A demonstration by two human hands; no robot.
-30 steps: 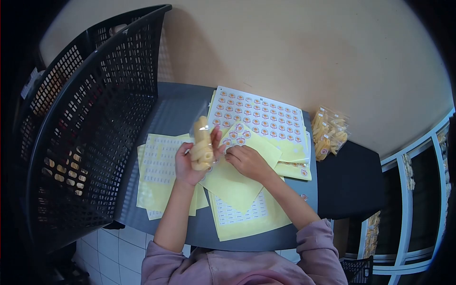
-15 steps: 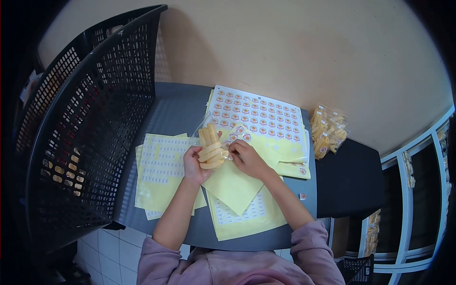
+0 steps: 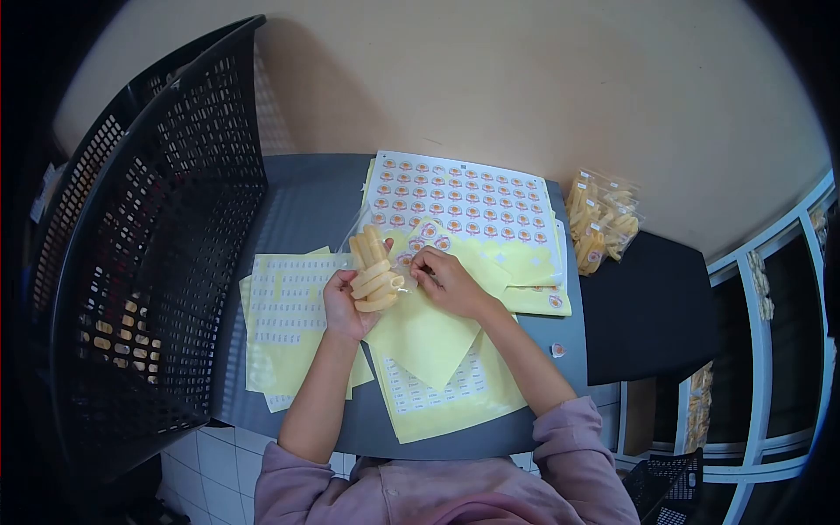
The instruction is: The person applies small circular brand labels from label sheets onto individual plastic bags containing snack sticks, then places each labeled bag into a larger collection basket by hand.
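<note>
My left hand grips a clear plastic bag of pale yellow stick-shaped snacks, tilted above the sheets. Beside the bag's right edge, my right hand has its thumb and fingers pinched together; what lies between the fingertips is too small to make out. Just above those fingers is a yellow backing piece with several round stickers. It lies over a large sheet of round logo stickers, partly peeled. Yellow sheets with small printed labels lie at left and in front.
A black perforated crate stands at the left of the grey table. Filled snack bags lie at the right, by a black surface. One loose sticker sits near the table's right edge. White-framed shelving is farther right.
The view has shifted slightly. My right hand has moved a little up and away from the bag's lower right corner, fingers still pinched. My left hand keeps its hold on the bag.
</note>
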